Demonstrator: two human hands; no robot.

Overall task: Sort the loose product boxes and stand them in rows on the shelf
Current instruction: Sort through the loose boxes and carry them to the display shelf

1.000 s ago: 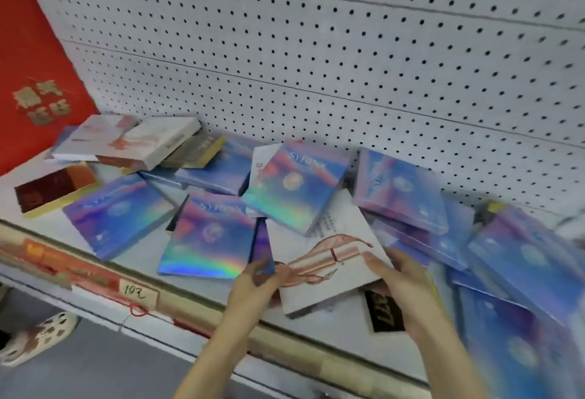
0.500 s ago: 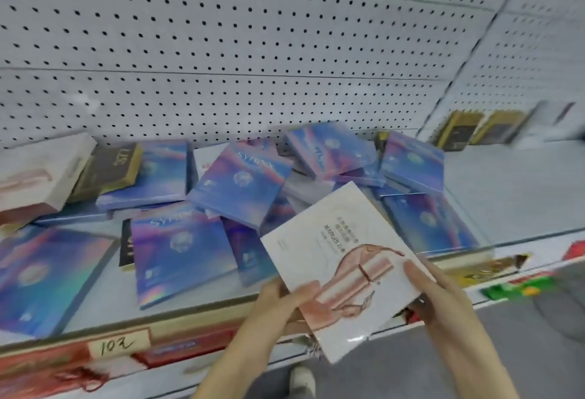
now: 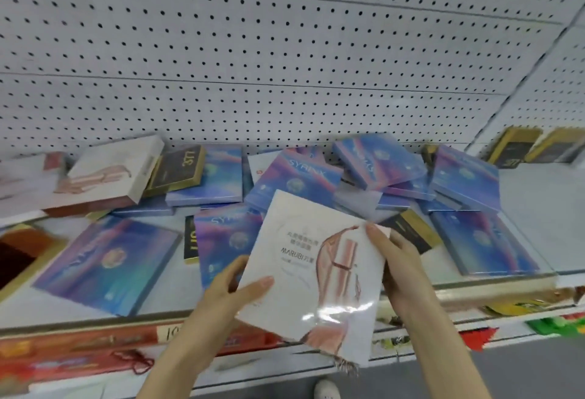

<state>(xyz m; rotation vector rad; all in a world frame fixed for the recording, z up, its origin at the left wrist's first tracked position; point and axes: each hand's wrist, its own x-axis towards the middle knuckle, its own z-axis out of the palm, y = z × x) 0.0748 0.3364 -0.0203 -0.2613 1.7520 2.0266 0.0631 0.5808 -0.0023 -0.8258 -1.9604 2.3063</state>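
Note:
A white box with a pink and rose-gold picture (image 3: 311, 275) is held up in front of the shelf (image 3: 531, 205), tilted. My left hand (image 3: 234, 292) grips its lower left edge with the thumb on the front. My right hand (image 3: 400, 267) holds its right edge near the top corner. Behind it, several blue holographic boxes (image 3: 106, 265) lie flat and overlapping on the shelf. Another white box (image 3: 110, 170) rests at the back left, beside a black and gold box (image 3: 177, 167).
A white pegboard wall (image 3: 285, 66) backs the shelf. Two black and gold boxes (image 3: 512, 148) stand at the far right. A red price strip with a handwritten tag (image 3: 167, 332) runs along the front edge. A dark red box (image 3: 19, 253) lies at far left.
Both hands lifted the white box off the pile and turned it more upright toward me. The view swung right, bringing the shelf's right side into sight.

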